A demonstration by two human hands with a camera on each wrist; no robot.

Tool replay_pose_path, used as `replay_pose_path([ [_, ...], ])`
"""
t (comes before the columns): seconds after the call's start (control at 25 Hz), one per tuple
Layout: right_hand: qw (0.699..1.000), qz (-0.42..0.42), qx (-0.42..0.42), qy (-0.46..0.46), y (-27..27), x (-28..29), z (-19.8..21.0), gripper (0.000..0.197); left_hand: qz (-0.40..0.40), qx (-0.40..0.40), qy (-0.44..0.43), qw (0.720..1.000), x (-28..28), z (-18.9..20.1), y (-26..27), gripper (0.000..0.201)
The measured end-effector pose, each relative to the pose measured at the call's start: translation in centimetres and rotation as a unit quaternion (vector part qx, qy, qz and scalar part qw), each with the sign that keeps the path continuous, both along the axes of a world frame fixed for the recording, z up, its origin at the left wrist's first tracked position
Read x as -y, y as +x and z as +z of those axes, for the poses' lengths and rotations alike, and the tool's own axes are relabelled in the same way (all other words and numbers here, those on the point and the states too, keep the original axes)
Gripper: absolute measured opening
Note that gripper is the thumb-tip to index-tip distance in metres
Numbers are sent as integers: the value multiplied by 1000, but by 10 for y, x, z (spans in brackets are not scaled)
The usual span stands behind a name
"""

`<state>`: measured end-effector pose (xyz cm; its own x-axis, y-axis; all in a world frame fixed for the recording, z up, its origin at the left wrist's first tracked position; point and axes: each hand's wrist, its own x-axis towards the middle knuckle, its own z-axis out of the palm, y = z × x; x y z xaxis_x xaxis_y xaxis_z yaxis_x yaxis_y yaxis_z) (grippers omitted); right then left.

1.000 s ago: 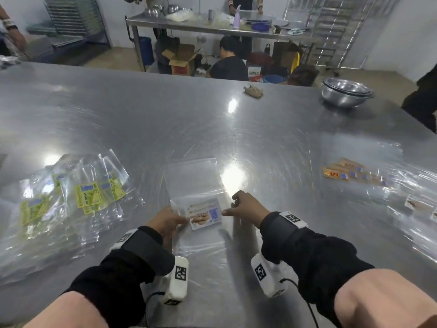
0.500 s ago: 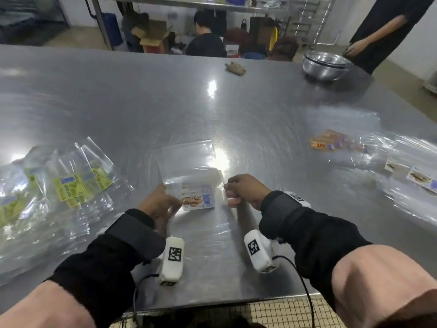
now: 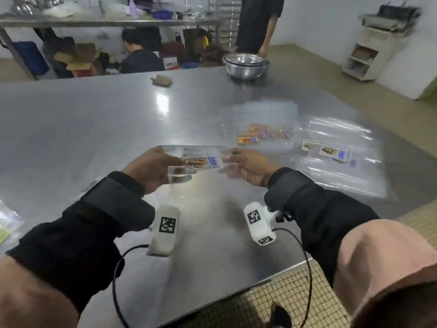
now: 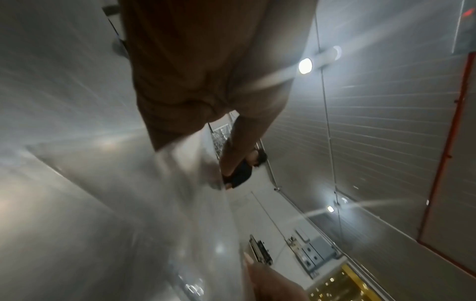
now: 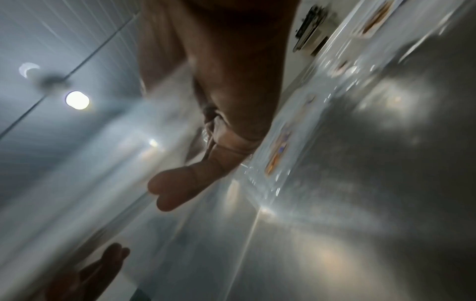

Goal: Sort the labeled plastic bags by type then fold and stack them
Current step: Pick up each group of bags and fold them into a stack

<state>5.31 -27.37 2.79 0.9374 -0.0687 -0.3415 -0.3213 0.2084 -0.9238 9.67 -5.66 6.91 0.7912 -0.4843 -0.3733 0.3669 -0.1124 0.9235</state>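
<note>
A folded clear plastic bag with a biscuit label (image 3: 201,160) is held in the air above the steel table (image 3: 94,129), between both hands. My left hand (image 3: 157,165) grips its left end and my right hand (image 3: 243,164) grips its right end. To the right lie a spread of clear bags with orange labels (image 3: 262,134) and a pile with biscuit labels (image 3: 328,151). A corner of the green-label bags (image 3: 7,221) shows at the far left edge. Both wrist views are blurred; the right wrist view shows my fingers (image 5: 180,187) against the clear plastic.
A stack of steel bowls (image 3: 246,65) stands at the table's far edge, with a person standing behind it. A brown rag (image 3: 162,81) lies at the far middle. Another person crouches beyond the table. The table's near corner (image 3: 272,278) lies below my right wrist.
The bag lay flat on the table under both hands; now it is folded and lifted clear of the surface. My head has turned right, so the green-label bags have slid nearly out of view.
</note>
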Motion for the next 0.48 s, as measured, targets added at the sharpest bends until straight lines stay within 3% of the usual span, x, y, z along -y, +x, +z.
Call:
replay_pose_path([
  [0.12,998,-57,19,4,-22,78,16,14,-43,-1,1,999,86,11,-1,10],
  [0.4,975,-213,38,-46,-52,256,55,23,-106,18,53,993,301,39,20,23],
  [0.48,958,-262,87,-77,-50,304,71,19,-122,41,9,992,355,55,22,15],
])
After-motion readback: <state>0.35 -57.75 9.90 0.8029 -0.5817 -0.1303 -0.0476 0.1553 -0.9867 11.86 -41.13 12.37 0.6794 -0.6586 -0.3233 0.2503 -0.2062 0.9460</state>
